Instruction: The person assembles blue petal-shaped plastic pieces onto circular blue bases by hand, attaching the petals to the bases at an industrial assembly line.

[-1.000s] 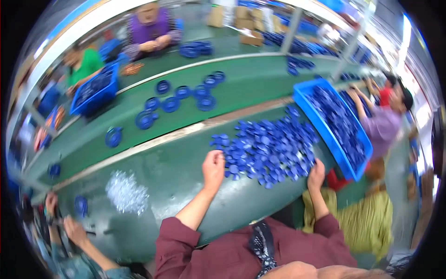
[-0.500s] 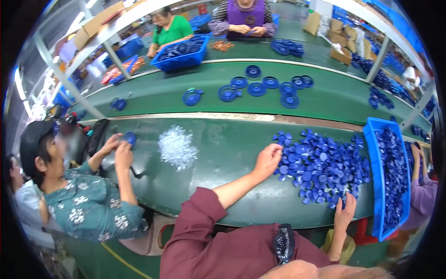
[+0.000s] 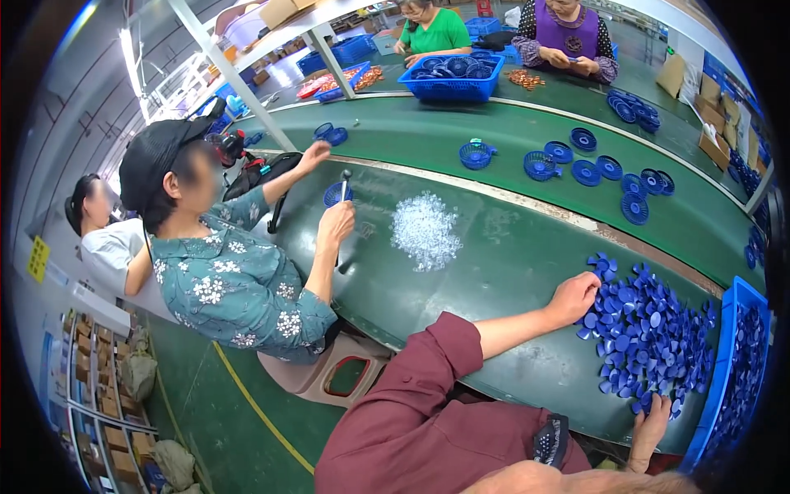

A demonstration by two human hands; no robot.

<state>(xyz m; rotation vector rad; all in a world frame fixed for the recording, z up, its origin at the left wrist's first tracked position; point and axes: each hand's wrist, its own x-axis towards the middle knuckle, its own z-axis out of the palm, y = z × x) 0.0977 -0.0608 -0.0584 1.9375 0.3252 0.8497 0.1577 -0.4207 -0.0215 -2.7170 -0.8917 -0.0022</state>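
Observation:
A loose pile of small blue plastic fan blades [image 3: 646,337] covers the right part of the green worktable [image 3: 494,280]. At the pile's left edge is my left hand [image 3: 573,299], its fingers pinched together. Whatever they hold, if anything, is hidden; a few blades lie just beyond the fingertips. My right hand [image 3: 651,430] is at the pile's near edge, thumb and fingers closed around a blue fan blade. Maroon sleeves cover my upper arms.
A long blue bin [image 3: 717,403] of blades borders the pile on the right. Clear plastic bits [image 3: 425,230] are heaped mid-table. Left, a co-worker [image 3: 239,272] holds a hammer-like tool [image 3: 345,185]. Round blue housings [image 3: 587,173] sit on the belt beyond.
The view has swung left, shifting the scene rightward. My hands stay at the pile's edges. The co-worker's far hand has left the blue part and reaches toward the belt; the tool now shows upright.

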